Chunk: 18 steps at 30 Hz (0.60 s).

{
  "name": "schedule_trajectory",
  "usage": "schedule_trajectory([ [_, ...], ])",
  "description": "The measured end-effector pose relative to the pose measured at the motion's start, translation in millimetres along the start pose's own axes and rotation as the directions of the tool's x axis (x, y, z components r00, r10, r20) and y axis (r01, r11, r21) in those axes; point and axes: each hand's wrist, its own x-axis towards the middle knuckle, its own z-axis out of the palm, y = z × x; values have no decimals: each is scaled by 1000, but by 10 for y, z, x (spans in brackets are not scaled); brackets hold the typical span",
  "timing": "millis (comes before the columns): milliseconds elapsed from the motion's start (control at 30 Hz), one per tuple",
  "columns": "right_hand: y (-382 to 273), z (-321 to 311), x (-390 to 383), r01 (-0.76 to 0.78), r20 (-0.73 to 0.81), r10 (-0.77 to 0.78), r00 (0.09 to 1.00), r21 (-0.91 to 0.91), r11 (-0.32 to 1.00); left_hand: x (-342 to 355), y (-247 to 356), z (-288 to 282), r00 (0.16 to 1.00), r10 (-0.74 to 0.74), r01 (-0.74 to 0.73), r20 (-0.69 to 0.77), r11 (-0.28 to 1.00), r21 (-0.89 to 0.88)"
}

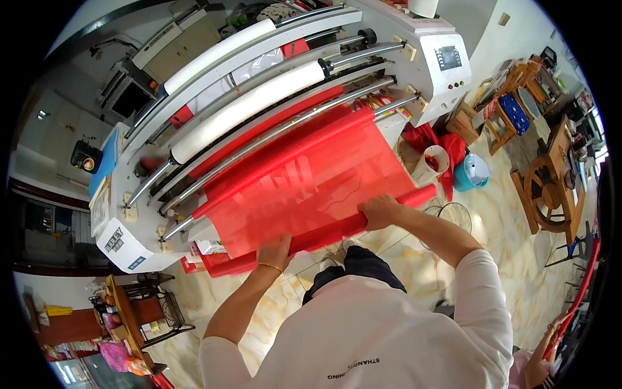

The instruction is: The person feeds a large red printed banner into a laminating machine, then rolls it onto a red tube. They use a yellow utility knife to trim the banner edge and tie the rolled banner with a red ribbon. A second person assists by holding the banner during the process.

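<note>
A broad red sheet stretches down toward me from the wide white roller machine. Its near edge is gathered into a red roll that runs across in front of my body, its right end higher in the picture. My left hand is closed on this roll left of its middle, a thin yellow band around that wrist. Farther right, my right hand grips the same roll, knuckles up. Light printed or reflected shapes show on the sheet. Both hands' fingertips are hidden under the roll.
White rolls sit on the machine's bars, and a control panel is at its right end. On the right stand a blue bucket and a wooden wheel-shaped stand. Another person's hand holds a long red strip.
</note>
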Motion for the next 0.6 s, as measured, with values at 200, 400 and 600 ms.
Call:
schedule_trajectory([
  [200,90,6,194,59,187,-48,981,-53,997,-39,59,66,985,67,-54,158,995,-83],
  [400,176,212,360,70,-321,-115,940,-149,986,146,-52,8,927,39,71,373,958,-277],
  [600,298,122,482,140,-98,-141,985,-17,990,362,-158,216,992,-95,101,84,993,-65],
])
